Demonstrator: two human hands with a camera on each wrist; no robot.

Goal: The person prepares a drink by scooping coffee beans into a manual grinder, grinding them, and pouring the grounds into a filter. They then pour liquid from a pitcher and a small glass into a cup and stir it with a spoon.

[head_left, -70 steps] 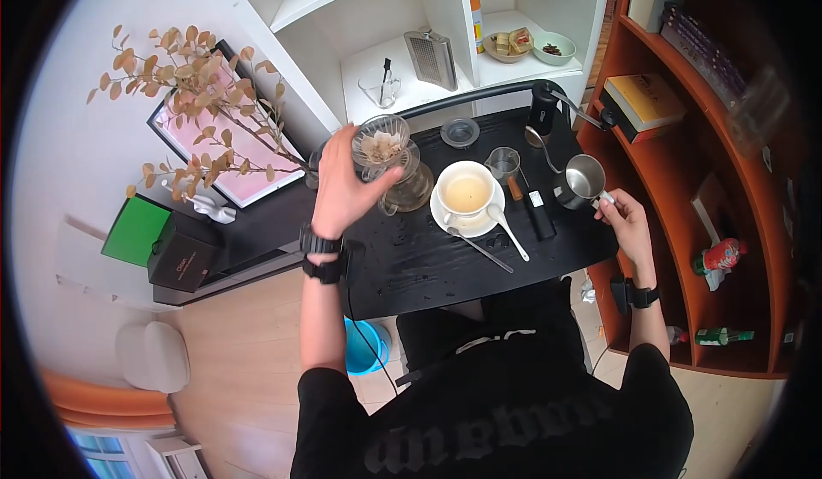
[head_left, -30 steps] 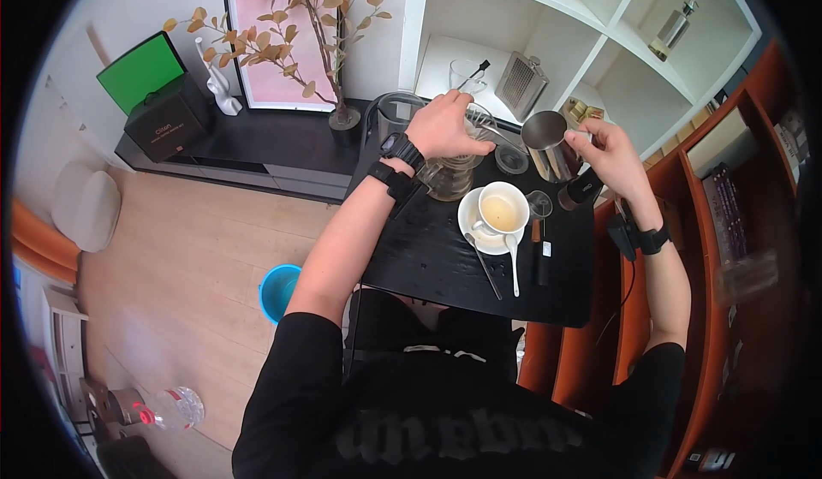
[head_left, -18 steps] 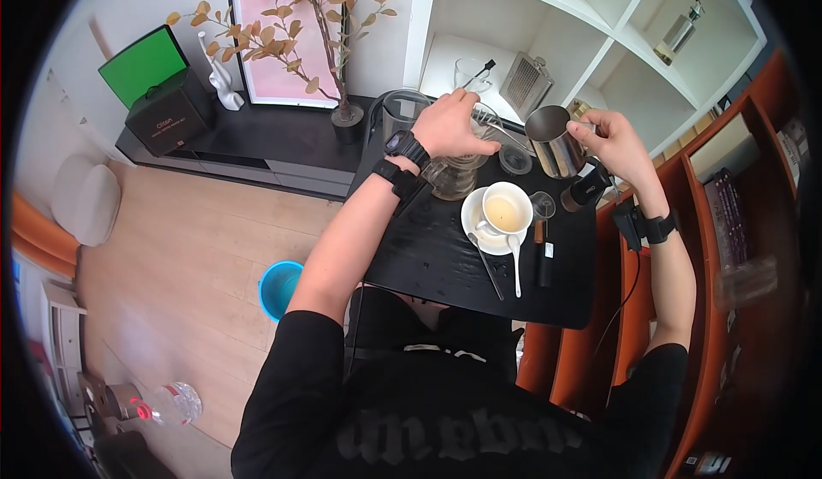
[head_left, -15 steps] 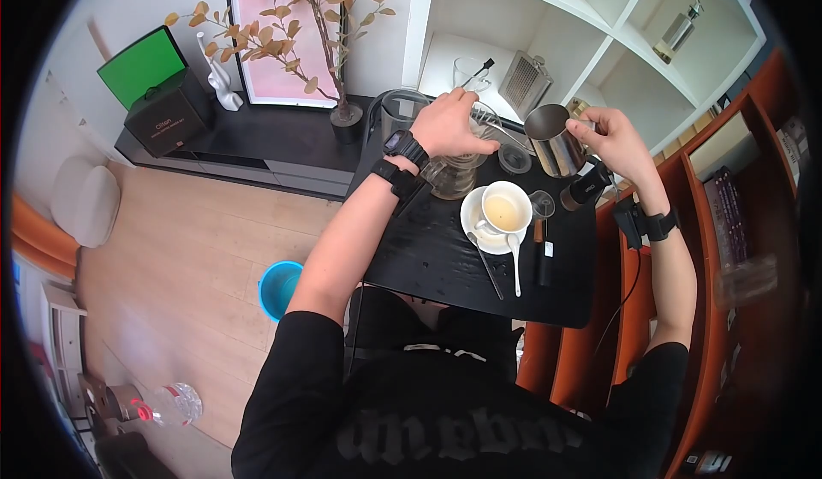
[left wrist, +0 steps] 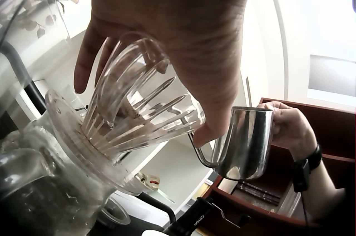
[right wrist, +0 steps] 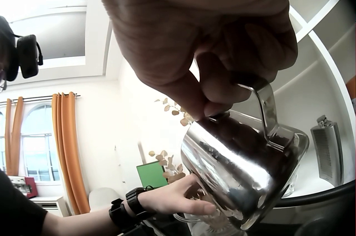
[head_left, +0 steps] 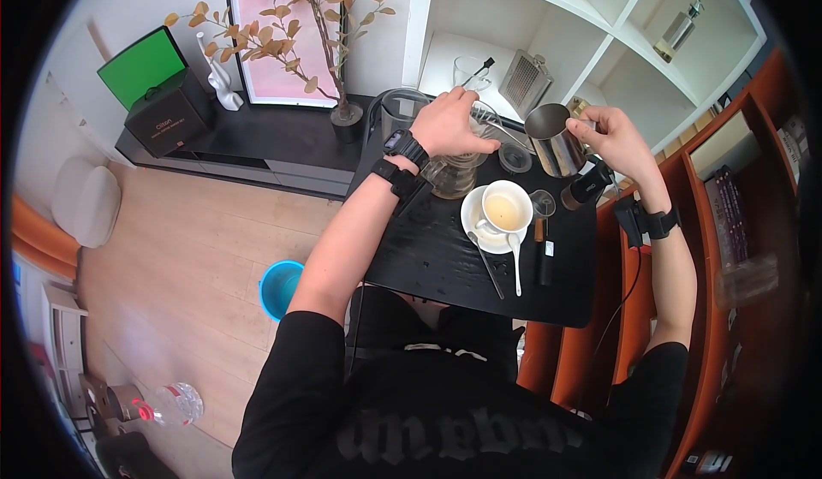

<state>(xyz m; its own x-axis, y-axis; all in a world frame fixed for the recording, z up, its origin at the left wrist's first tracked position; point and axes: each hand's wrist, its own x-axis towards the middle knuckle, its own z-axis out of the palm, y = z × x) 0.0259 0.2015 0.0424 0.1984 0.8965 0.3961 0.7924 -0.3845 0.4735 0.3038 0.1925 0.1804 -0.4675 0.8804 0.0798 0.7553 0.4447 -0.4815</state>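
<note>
My left hand [head_left: 443,125] holds a ribbed clear glass coffee dripper [left wrist: 130,122] by its upper rim, thumb on the near side and fingers on the far side. Brownish contents show through its wall. Beneath the dripper is a glass coffee server [head_left: 454,179] standing on the black table. My right hand [head_left: 618,143] grips the handle of a stainless steel gooseneck kettle [head_left: 556,155], held raised and tilted at the dripper's right. Its thin spout [left wrist: 198,155] reaches over the dripper's rim. A white cup [head_left: 503,198] of pale yellowish liquid sits nearby on a saucer.
A white spoon [head_left: 516,265] and a metal stirring spoon [head_left: 486,267] lean by the saucer. Right of it are a wooden-handled glass cup [head_left: 542,205] and a black grinder [head_left: 585,188]. A blue bucket [head_left: 280,291] stands on the floor; white shelves [head_left: 565,17] rise behind.
Since the earliest frame, the right hand has lifted the kettle from the table's right side to the dripper. The head view has swung left. Over the last half second little has moved.
</note>
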